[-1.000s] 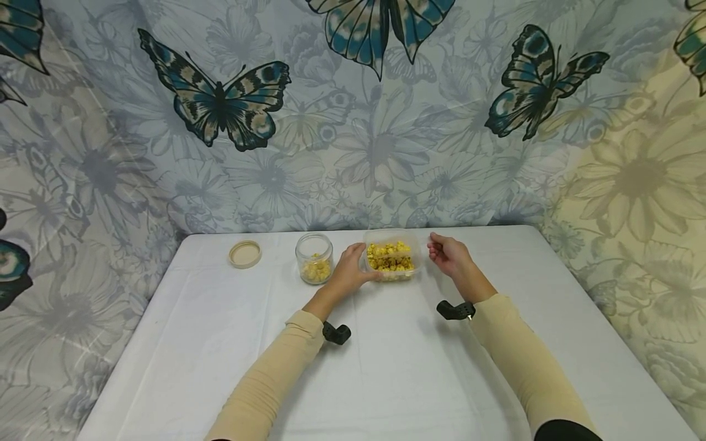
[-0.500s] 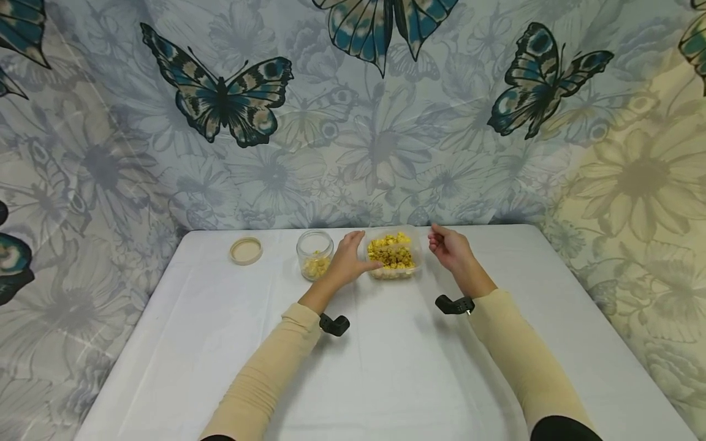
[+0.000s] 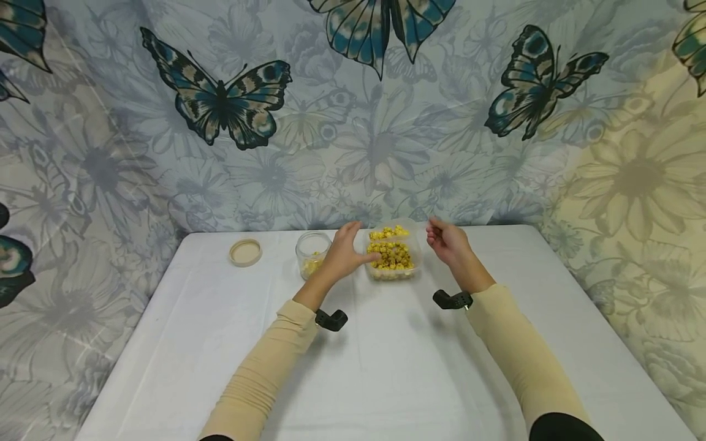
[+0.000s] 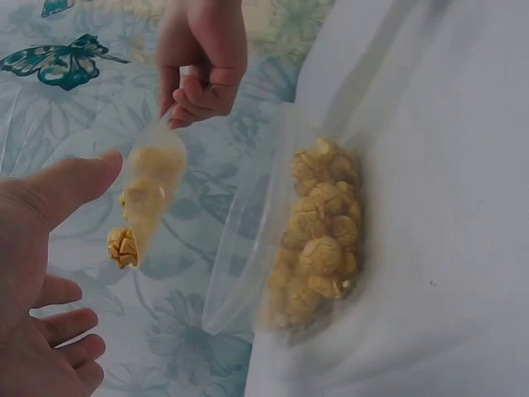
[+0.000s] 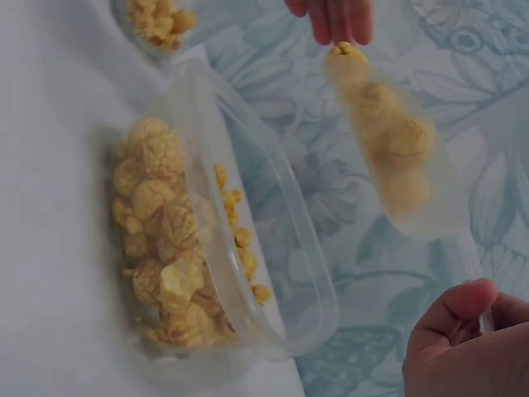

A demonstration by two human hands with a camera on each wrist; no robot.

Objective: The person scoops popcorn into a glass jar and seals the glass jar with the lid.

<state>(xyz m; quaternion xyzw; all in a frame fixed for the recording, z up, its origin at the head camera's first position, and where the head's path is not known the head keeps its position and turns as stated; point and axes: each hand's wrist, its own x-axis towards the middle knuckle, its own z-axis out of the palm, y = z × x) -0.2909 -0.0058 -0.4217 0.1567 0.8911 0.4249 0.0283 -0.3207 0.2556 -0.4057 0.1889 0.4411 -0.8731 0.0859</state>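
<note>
My right hand (image 3: 448, 244) pinches the thin handle of a translucent scoop (image 5: 453, 198), raised above the clear plastic container (image 5: 318, 285). Yellow popcorn (image 5: 407, 136) fills the scoop, and one piece sticks out at its tip. Beside the tip my left hand (image 3: 343, 252) hovers with thumb and fingers spread, holding nothing. In the left wrist view its thumb (image 4: 83, 182) is close to the scoop; contact cannot be made out. More popcorn (image 4: 322, 231) lies inside the container. To the left stands an open glass jar (image 3: 305, 245) with some popcorn in it, partly behind my left hand.
A round, light-coloured lid (image 3: 245, 253) lies on the table, left of the jar. White cloth (image 3: 375, 367) covers the table. A butterfly-patterned backdrop (image 3: 380, 153) rises right behind the table's far edge.
The right hand has lifted slightly, and the scoop with popcorn has come up over the container. My left hand has risen a little and drawn left, toward the jar, away from the container's side.
</note>
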